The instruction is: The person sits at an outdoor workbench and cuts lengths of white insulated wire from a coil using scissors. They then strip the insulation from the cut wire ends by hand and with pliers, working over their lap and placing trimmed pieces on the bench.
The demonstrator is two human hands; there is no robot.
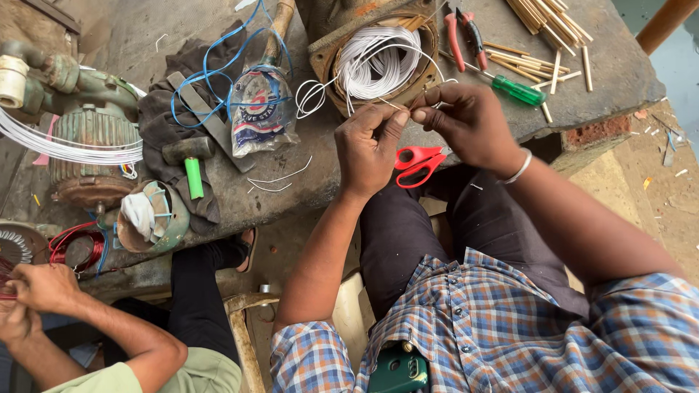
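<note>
the stone workbench (582,80) is your landmark: its near edge runs just under your wrists, so your forearms hang off it over your lap with free room below. on it, straight beyond your hands, sits the rusty motor stator (378,62) stuffed with white sleeved winding leads (375,58), close enough that the leads reach you without strain. red scissors (416,164) lie at the bench edge just under your hands, a green screwdriver (518,90) and bamboo slot sticks (546,22) off to the right. your left hand (368,149) and right hand (473,124) meet fingertip to fingertip, both pinched narrow on one thin white lead (397,104). a co-worker's hands (33,295) work well left, clear of yours.
</note>
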